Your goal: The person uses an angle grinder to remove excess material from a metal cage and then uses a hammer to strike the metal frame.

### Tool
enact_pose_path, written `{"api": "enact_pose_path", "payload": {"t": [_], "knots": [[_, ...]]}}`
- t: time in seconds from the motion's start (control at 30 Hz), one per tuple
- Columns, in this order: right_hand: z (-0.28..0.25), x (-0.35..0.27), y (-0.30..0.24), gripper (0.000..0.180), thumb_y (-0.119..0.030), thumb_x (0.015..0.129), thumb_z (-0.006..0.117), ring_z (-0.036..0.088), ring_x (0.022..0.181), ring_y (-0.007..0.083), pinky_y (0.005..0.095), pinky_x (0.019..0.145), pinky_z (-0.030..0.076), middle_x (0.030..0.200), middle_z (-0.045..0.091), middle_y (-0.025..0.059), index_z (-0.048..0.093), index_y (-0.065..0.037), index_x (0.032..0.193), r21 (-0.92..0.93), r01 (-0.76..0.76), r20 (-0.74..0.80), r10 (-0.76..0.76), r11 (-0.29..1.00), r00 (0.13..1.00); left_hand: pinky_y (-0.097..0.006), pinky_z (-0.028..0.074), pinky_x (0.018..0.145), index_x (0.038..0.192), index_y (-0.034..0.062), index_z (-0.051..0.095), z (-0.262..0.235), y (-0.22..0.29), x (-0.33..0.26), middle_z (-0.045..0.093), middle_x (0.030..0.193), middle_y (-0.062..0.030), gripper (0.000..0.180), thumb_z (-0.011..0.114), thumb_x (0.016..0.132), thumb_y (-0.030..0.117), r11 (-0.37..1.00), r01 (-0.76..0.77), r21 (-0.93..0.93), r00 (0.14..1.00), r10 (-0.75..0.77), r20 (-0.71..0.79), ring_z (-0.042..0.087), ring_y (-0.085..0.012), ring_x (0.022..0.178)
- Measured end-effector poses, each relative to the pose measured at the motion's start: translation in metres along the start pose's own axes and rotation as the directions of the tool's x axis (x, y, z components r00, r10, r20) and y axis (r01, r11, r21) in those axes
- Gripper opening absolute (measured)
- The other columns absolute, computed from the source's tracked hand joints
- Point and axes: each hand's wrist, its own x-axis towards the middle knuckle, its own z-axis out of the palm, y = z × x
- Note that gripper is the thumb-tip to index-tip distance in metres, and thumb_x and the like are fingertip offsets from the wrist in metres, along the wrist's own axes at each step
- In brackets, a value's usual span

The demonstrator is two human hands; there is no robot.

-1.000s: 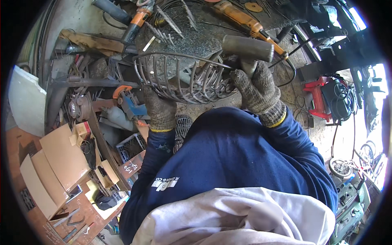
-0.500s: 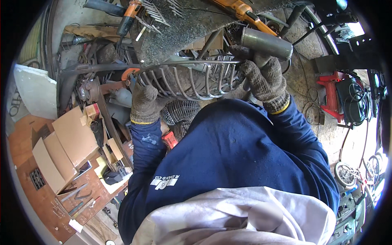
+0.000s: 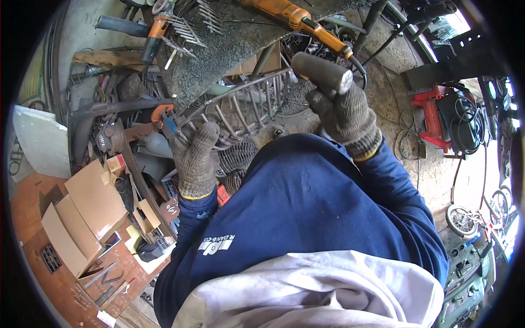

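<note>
My left hand (image 3: pixel 198 156), in a knitted work glove, is closed round the near-left end of a ladder-like frame of bent metal rods (image 3: pixel 238 117). The frame slants up to the right, its curved bars between two long rods. At the right, my gloved right hand (image 3: pixel 350 117) grips a hammer with a thick cylindrical metal head (image 3: pixel 322 74). Its handle is mostly hidden in the fist. The hammer head is apart from the frame's right end. Beside my left hand is a clamp-like tool with orange and blue parts (image 3: pixel 164 116).
A gritty bench top (image 3: pixel 219 60) carries an orange angle grinder (image 3: pixel 156 35), a longer orange power tool (image 3: pixel 298 19) and several rods. At left, a cardboard box (image 3: pixel 90 205) stands on a brown board. A red stand (image 3: pixel 432 117) and cables are at right.
The frame has gone from lying nearly level to slanting up rightward. My right hand has moved away from its right end with the hammer. The view has shifted slightly.
</note>
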Motion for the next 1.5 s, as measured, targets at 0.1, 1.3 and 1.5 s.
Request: {"api": "enact_pose_path", "payload": {"t": [0.1, 1.3, 1.5], "knots": [[0.009, 0.0, -0.033, 0.04, -0.015, 0.085, 0.066, 0.069, 0.095, 0.0306, 0.0384, 0.082, 0.056, 0.103, 0.069, 0.017, 0.059, -0.003, 0.123, -0.152, -0.231, 0.119, 0.25, 0.961, 0.961, -0.025, 0.053, 0.068, 0.099, -0.0007, 0.067, -0.015, 0.0, -0.002, 0.069, 0.086, -0.0065, 0.023, 0.076, 0.082, 0.012, 0.988, 0.053, 0.146, 0.993, -0.036, -0.111, 0.065, -0.012, 0.075], [0.106, 0.041, -0.068, 0.057, -0.031, 0.092, 0.063, 0.052, 0.125, 0.0232, 0.0309, 0.099, 0.047, 0.134, 0.056, 0.0134, 0.047, 0.002, 0.136, 0.501, -0.45, 0.11, 0.462, 0.739, 0.88, -0.03, 0.055, 0.073, 0.105, -0.0013, 0.067, -0.122, 0.023, 0.015, 0.07, 0.094, -0.0085, 0.02, 0.07, 0.086, 0.004, 0.985, -0.007, 0.172, 1.0, 0.012, -0.028, 0.068, -0.0171, 0.083], [0.091, 0.043, -0.073, 0.046, -0.018, 0.098, 0.055, 0.051, 0.126, 0.0218, 0.0298, 0.102, 0.045, 0.138, 0.052, 0.0136, 0.045, 0.001, 0.138, -0.122, -0.25, 0.189, 0.27, 0.96, 0.944, -0.034, 0.058, 0.08, 0.123, -0.0013, 0.057, -0.123, 0.015, 0.009, 0.066, 0.108, -0.0132, 0.043, 0.07, 0.084, 0.008, 0.986, -0.12, -0.115, 0.982, 0.1, -0.16, 0.068, -0.0229, 0.092]]}}
